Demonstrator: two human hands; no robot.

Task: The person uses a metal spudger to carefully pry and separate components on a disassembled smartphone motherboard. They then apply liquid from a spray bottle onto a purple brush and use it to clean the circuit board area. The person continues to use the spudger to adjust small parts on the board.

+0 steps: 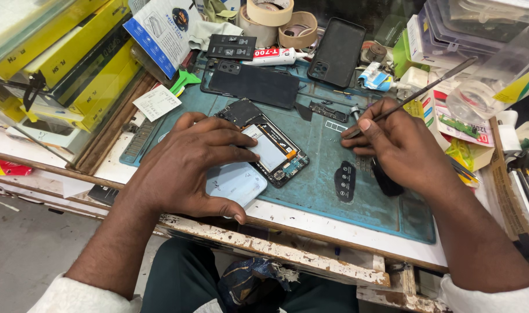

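A phone repair workshop: a blue-green work mat carries an opened phone; behind the mat sit tape rolls, a glue tube, phone back covers.

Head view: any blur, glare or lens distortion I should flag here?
Head view: sharp over the left hand, opened phone and right hand; even light, soft shadows; wide-lens bowing at the edges; clear plastic box at right blurred and slightly glary.

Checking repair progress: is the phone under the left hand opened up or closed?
Opened: the phone under the left hand shows its battery and bare circuit boards, no back cover on.
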